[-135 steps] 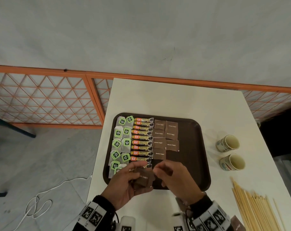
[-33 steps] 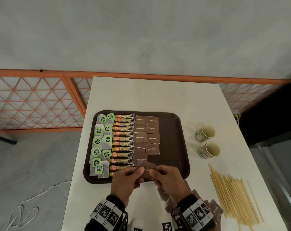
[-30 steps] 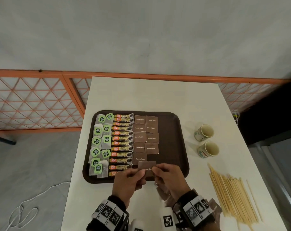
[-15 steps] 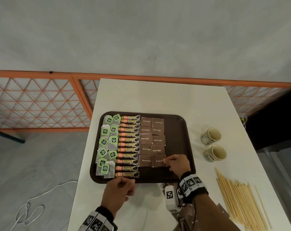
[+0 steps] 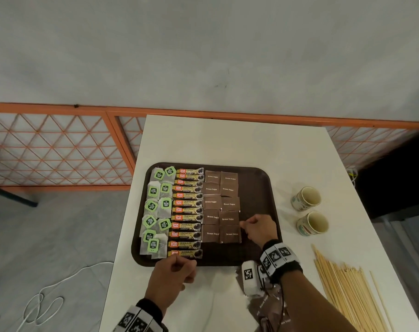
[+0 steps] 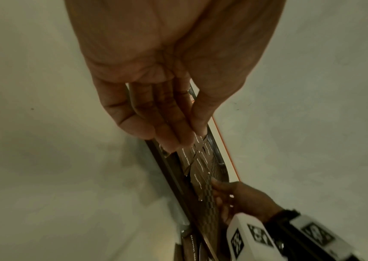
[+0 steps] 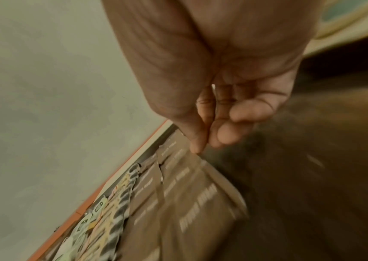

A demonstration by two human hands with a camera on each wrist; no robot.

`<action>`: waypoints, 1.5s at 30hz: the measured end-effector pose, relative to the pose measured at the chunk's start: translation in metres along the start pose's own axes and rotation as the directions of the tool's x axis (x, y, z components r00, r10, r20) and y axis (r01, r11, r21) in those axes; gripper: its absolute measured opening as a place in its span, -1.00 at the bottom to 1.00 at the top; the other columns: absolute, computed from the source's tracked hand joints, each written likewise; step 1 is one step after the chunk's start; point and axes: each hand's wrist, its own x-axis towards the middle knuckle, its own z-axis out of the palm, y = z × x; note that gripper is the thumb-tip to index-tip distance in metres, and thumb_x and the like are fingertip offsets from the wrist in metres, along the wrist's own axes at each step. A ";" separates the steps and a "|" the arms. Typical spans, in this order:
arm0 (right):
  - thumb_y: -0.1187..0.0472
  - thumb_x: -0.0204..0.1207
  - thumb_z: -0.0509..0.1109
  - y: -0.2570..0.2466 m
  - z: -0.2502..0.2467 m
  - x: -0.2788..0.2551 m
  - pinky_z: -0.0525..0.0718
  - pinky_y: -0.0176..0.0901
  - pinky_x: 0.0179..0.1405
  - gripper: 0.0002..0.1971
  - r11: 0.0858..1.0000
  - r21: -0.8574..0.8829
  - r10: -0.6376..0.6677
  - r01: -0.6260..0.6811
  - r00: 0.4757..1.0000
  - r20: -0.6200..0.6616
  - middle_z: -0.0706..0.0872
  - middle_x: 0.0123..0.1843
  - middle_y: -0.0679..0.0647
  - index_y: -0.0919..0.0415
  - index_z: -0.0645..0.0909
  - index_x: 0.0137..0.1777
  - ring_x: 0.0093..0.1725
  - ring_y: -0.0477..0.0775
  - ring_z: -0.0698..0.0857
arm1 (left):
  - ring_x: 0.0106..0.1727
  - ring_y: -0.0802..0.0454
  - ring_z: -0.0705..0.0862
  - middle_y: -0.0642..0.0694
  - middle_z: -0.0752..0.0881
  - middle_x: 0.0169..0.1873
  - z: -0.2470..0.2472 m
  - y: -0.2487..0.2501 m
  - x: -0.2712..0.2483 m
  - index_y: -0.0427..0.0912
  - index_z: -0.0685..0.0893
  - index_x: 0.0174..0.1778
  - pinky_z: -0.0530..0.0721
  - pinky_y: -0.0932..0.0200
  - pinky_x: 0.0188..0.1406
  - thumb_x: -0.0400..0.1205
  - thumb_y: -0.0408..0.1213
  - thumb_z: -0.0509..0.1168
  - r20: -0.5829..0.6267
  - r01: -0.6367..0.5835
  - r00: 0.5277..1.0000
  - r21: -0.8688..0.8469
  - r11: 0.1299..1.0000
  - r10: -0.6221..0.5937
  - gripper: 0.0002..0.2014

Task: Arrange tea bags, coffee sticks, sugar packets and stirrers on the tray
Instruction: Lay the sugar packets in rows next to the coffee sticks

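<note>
Since a second ago, the brown square sugar packet had gone from between both my hands above the near rim to lying flat on the dark brown plastic tray, nearest in the right-hand column of packets. My right hand pinched its far right corner between thumb and forefinger. My left hand, loosely curled and holding nothing, rested at the tray's near rim.

Setting: bare indoor work space, exact kind unclear. Before me, a white table whose far edge meets an orange lattice railing and plain grey wall; grey floor, loose white cable.
</note>
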 end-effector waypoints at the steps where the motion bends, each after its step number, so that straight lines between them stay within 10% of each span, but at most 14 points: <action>1: 0.05 0.45 0.56 -0.009 -0.004 0.007 0.74 -0.07 -0.02 -0.86 0.999 -0.035 -0.025 0.023 0.999 -0.030 0.80 -0.13 0.02 0.06 0.68 -0.23 -0.13 0.00 0.75 | -0.24 0.00 0.80 -0.13 0.85 -0.29 -0.001 0.000 -0.001 -0.29 0.73 -0.14 0.65 0.21 -0.31 0.61 -0.21 0.42 0.001 0.003 1.000 0.012 1.000 -0.003 -0.81; 7: -0.12 0.50 0.48 -0.073 -0.004 0.049 0.67 -0.05 -0.04 -0.60 0.990 -0.132 -0.055 0.050 0.998 -0.028 0.71 -0.24 0.11 0.28 0.69 -0.18 -0.16 0.14 0.68 | -0.17 -0.04 0.82 -0.07 0.86 -0.29 -0.015 0.000 -0.005 -0.24 0.73 -0.12 0.65 0.23 -0.29 0.62 -0.18 0.41 0.004 0.019 1.000 0.072 0.997 -0.019 -0.82; 12: -0.16 0.33 0.62 -0.088 0.013 0.074 0.72 0.04 -0.03 -0.43 0.977 -0.210 -0.030 0.026 0.999 -0.016 0.77 0.09 0.23 0.29 0.63 0.10 0.07 0.30 0.76 | -0.14 -0.05 0.82 -0.05 0.85 -0.29 -0.032 -0.004 -0.007 -0.21 0.72 -0.15 0.66 0.24 -0.26 0.61 -0.17 0.41 -0.006 0.010 1.000 0.090 0.996 -0.009 -0.83; 22: -0.07 0.57 0.44 -0.089 -0.017 0.047 0.61 -0.03 -0.03 -0.55 0.961 -0.230 -0.147 0.153 0.988 0.046 0.74 -0.02 0.22 0.38 0.66 0.10 0.10 0.27 0.73 | -0.19 0.00 0.81 -0.07 0.85 -0.28 -0.030 -0.005 -0.003 -0.24 0.74 -0.14 0.65 0.21 -0.26 0.61 -0.20 0.42 0.025 -0.029 0.999 0.067 0.997 0.027 -0.84; 27: 0.07 0.54 0.47 -0.033 -0.076 -0.015 0.69 -0.07 -0.03 -0.89 0.921 -0.225 -0.312 0.318 0.948 0.063 0.77 -0.15 0.00 0.09 0.70 -0.09 -0.12 0.02 0.74 | -0.29 0.10 0.75 -0.06 0.83 -0.34 0.015 0.001 -0.006 -0.13 0.72 -0.25 0.60 0.35 -0.33 0.59 -0.20 0.45 0.132 -0.189 0.978 0.219 0.957 0.163 -0.86; 32: 0.02 0.55 0.40 0.082 -0.107 -0.098 0.52 -0.28 -0.24 -0.86 0.878 -0.419 -0.176 0.230 0.971 0.163 0.64 -0.31 -0.16 0.06 0.67 -0.14 -0.19 -0.02 0.70 | -0.27 0.20 0.67 0.16 0.71 -0.37 0.082 -0.008 -0.012 0.13 0.61 -0.33 0.70 0.15 -0.15 0.54 -0.03 0.43 0.312 -0.397 0.914 0.543 0.740 0.260 -0.83; 35: -0.10 0.62 0.20 0.151 -0.099 -0.153 0.52 -0.42 -0.03 -0.65 0.809 -0.516 -0.118 0.280 0.939 0.325 0.66 0.11 -0.17 -0.15 0.51 0.38 0.10 -0.03 0.68 | -0.19 0.12 0.64 0.18 0.62 -0.31 0.118 -0.018 -0.030 0.11 0.55 -0.23 0.61 0.14 -0.16 0.53 0.09 0.35 0.455 -0.485 0.867 0.682 0.548 0.203 -0.82; 40: -0.16 0.47 0.49 0.210 -0.085 -0.200 0.64 -0.15 0.30 -0.01 0.824 -0.481 -0.085 0.299 0.905 0.418 -0.06 0.74 -0.12 -0.21 -0.14 0.69 0.50 0.05 0.41 | 0.14 -0.15 0.61 -0.08 0.65 0.12 0.162 -0.042 -0.062 -0.07 0.57 0.06 0.57 0.01 0.08 0.57 0.08 0.31 0.740 -0.734 0.672 0.669 0.118 -0.022 -0.68; 45: -0.20 0.29 0.56 0.224 -0.058 -0.195 0.41 0.14 0.51 0.06 0.635 -0.588 -0.322 0.500 0.864 0.386 0.12 0.66 0.05 -0.13 -0.02 0.68 0.58 0.24 0.29 | 0.52 -0.22 0.35 -0.16 0.40 0.51 0.174 -0.074 -0.069 -0.12 0.33 0.56 0.43 -0.15 0.35 0.57 0.04 0.28 0.766 -0.769 0.639 0.633 -0.095 -0.072 -0.34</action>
